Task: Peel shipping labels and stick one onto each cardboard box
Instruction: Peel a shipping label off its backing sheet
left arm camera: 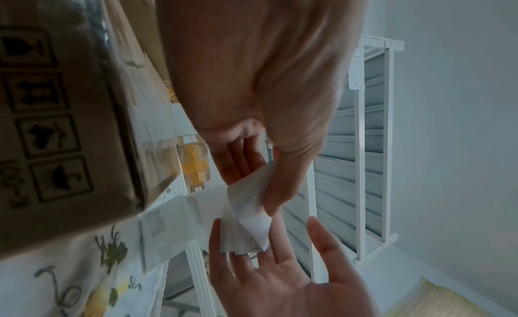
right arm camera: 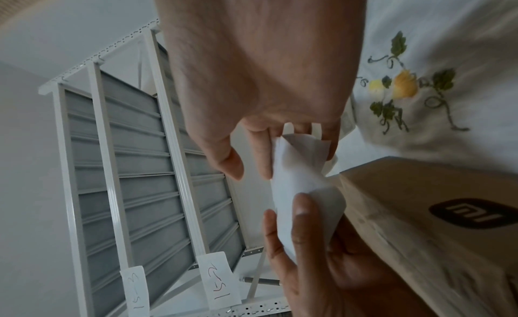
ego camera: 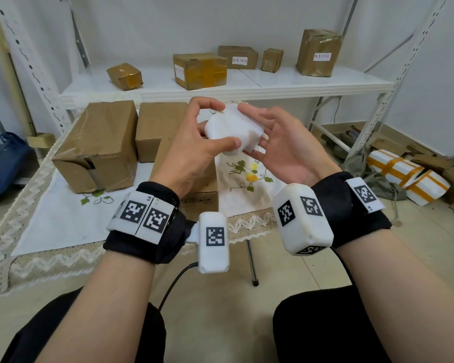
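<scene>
A white wad of shipping labels (ego camera: 231, 132) is held in the air between both hands, above the table. My left hand (ego camera: 220, 124) grips it, thumb across the near side and fingers curled over the top. My right hand (ego camera: 257, 127) lies palm-up with straight fingers against the wad's right side. The left wrist view shows a label strip (left arm camera: 246, 224) with one corner lifted, pinched by my left hand (left arm camera: 255, 184) above my right hand (left arm camera: 266, 244). Three plain cardboard boxes stand on the table: a large one (ego camera: 97, 145), one behind it (ego camera: 157, 129) and one under my hands (ego camera: 197, 195).
The table wears a white embroidered cloth (ego camera: 63, 218). Behind it a white shelf (ego camera: 273, 82) carries several taped boxes, some with labels (ego camera: 239, 60). White foam packs (ego camera: 404, 174) and cardboard scraps lie on the floor at right; a blue crate (ego camera: 3, 163) sits at left.
</scene>
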The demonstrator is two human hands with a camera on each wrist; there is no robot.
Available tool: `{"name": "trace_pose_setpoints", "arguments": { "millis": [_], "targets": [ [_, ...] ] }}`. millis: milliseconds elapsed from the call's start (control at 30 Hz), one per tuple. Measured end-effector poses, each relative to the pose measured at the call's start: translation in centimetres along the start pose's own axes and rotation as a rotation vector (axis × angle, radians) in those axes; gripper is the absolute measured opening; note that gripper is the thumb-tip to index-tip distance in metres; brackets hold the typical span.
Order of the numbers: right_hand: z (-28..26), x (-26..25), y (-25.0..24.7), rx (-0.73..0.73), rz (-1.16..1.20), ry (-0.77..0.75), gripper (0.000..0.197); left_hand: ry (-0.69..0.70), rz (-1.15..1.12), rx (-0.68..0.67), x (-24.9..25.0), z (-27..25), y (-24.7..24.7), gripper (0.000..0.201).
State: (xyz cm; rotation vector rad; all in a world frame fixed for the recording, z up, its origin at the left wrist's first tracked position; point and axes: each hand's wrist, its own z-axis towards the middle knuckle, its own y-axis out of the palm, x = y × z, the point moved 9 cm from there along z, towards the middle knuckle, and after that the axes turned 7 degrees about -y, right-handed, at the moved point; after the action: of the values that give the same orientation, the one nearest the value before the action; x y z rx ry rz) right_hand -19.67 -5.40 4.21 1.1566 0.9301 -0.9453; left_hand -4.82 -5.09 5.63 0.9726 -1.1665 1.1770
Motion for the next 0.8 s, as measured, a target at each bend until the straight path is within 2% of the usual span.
{"name": "trace_pose_setpoints", "arguments": {
  "millis": [467,633,800],
  "targets": [
    [0.2,0.1,-0.9,0.07,0.072,-0.01,0.047,-0.014,-0.009,-0.004,-0.1,0.0,0.4,0.068],
    [0.5,0.0,-1.4,0.09,0.057,-0.03,0.04,-0.033,-0.004,0.004,-0.3,0.1,0.3,0.069],
    [0.8,0.1,-1.8,0.095,0.041,-0.048,0.05,-0.049,0.002,0.01,-0.6,0.2,0.2,0.071]
  ]
}}
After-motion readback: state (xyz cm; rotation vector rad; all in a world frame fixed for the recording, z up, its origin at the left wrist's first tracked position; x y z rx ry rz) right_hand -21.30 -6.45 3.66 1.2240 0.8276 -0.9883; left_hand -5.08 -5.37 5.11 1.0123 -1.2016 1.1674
